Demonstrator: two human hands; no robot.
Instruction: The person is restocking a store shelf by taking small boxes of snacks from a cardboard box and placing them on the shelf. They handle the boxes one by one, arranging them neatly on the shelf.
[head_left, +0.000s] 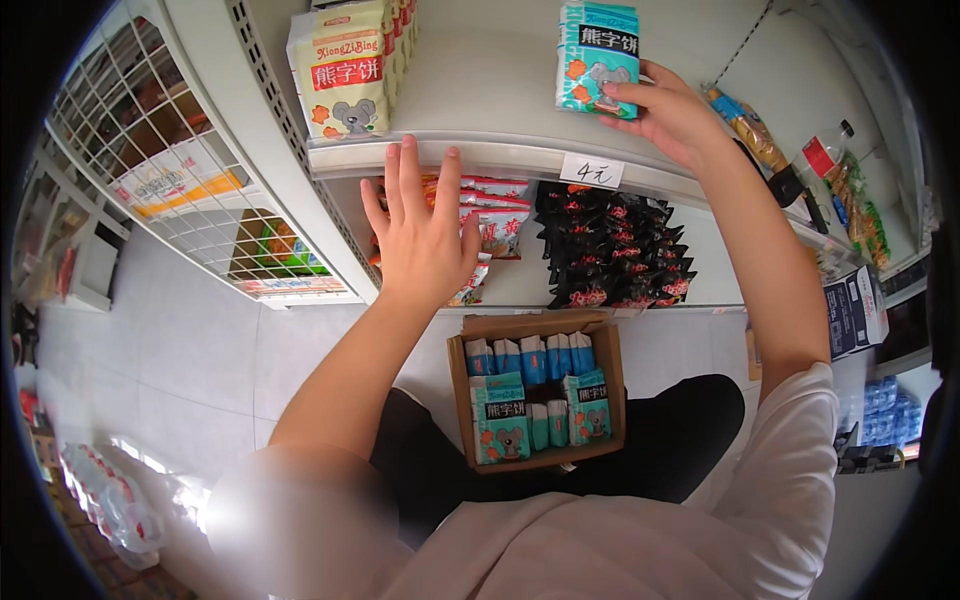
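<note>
My right hand holds a teal biscuit packet with a koala picture, gripping its right side above the upper shelf. Fingers spread, my left hand has its fingertips at the front edge of that shelf and holds nothing. A row of cream-yellow biscuit packets stands upright at the shelf's left end. Between my legs is an open cardboard box. It contains more teal packets, several blue-and-white packets at its far side, and smaller teal-and-white ends between.
On the lower shelf lie black snack bags and red-and-white snack bags, partly behind my left hand. A handwritten price tag hangs on the shelf edge. White wire mesh borders the left; a bottle and bagged snacks lie right.
</note>
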